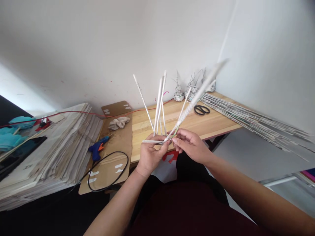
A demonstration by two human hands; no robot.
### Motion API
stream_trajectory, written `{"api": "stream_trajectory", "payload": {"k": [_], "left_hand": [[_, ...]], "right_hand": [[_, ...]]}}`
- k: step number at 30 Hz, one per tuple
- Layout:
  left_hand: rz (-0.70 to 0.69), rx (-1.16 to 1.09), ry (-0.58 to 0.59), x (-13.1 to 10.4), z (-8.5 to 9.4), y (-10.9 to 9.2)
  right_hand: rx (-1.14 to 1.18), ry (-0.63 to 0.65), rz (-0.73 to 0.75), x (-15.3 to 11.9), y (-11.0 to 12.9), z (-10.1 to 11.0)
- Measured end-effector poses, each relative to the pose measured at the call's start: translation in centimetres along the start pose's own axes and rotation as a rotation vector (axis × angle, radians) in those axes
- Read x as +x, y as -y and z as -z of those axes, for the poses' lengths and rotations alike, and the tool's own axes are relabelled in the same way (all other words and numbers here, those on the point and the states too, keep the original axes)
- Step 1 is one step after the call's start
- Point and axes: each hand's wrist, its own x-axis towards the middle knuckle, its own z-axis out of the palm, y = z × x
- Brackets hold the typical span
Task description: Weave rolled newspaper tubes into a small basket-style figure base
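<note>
Several thin rolled-paper tubes (159, 101) fan upward from between my two hands, above the table's front edge. My left hand (152, 154) is closed around their lower ends, thumb pressed inward. Against it, my right hand (189, 144) pinches a long rolled-paper tube (192, 105) that slants up to the right, its upper part blurred. A short pale tube end (151, 141) lies across the left fingers. Where the tubes meet, my fingers cover most of the crossing.
Wooden table (206, 127) ahead; on it black scissors (201, 109), several small woven paper pieces (178, 91) and a bundle of paper tubes (236, 114) overhanging the right side. To the left lie a blue glue gun (97, 150), its black cord, a cloth (119, 123) and stacked paper (66, 144).
</note>
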Motion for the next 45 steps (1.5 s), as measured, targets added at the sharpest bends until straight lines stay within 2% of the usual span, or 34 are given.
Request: {"api": "stream_trajectory", "payload": {"k": [5,12,22,30,39,45], "left_hand": [[0.003,-0.022,0.002,-0.3,-0.1,0.1],[0.190,-0.202,-0.007,-0.6,-0.6,0.4],[0.293,-0.433,0.083,-0.5,-0.2,0.0],[0.327,-0.442,0.077,-0.6,-0.3,0.7],[0.307,-0.465,0.101,-0.5,-0.7,0.7],[0.326,-0.367,0.127,-0.6,-0.7,0.9]], "right_hand": [[-0.010,0.023,-0.028,-0.1,-0.8,-0.1],[0.004,-0.024,-0.077,-0.2,-0.7,-0.2],[0.079,-0.042,-0.160,0.0,-0.3,-0.1],[0.034,0.010,-0.213,0.2,0.1,0.3],[0.044,-0.036,-0.274,0.3,0.0,0.3],[0.010,-0.034,-0.259,0.3,0.3,0.3]]}}
